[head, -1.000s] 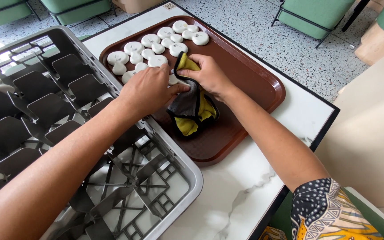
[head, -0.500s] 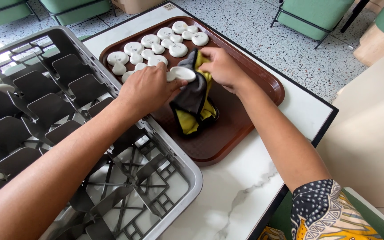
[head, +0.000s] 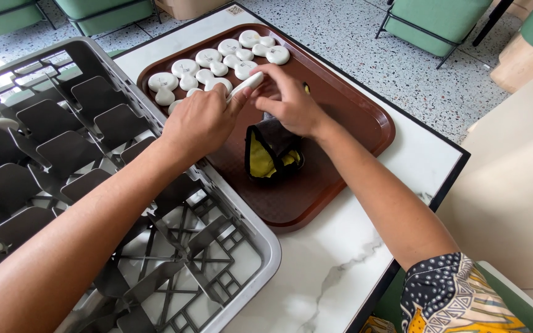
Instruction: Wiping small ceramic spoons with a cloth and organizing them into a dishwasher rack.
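Currently the brown tray (head: 353, 117) serves as the reference for every position. It rests on the white marbled counter (head: 316, 277), with a grey dish rack (head: 242, 228) touching its near-left edge. The left hand (head: 198, 123) reaches across the rack onto the tray's left half; its fingers (head: 232, 102) are closed around a small white ceramic piece (head: 247, 84), pinching it at one end so that the other end stands free above the tray surface. The right hand (head: 291, 105) sits over the tray's centre, its fingers curled onto the free end of the same piece, apparently to steady or wipe it, though the exact contact cannot be told. A dark cloth with a yellow lining (head: 271, 154) lies bunched on the tray just below the right hand, touching the wrist side, placed within immediate reach of both hands. More small white ceramic pieces (head: 217, 61) lie grouped in rows at the tray's far-left corner, close together and flat, leaving the tray's right half bare as working space. The rack's upright dividers stand empty on the side nearest the tray. Green chairs (head: 427, 24) stand on the speckled floor beyond the tray's far edge.
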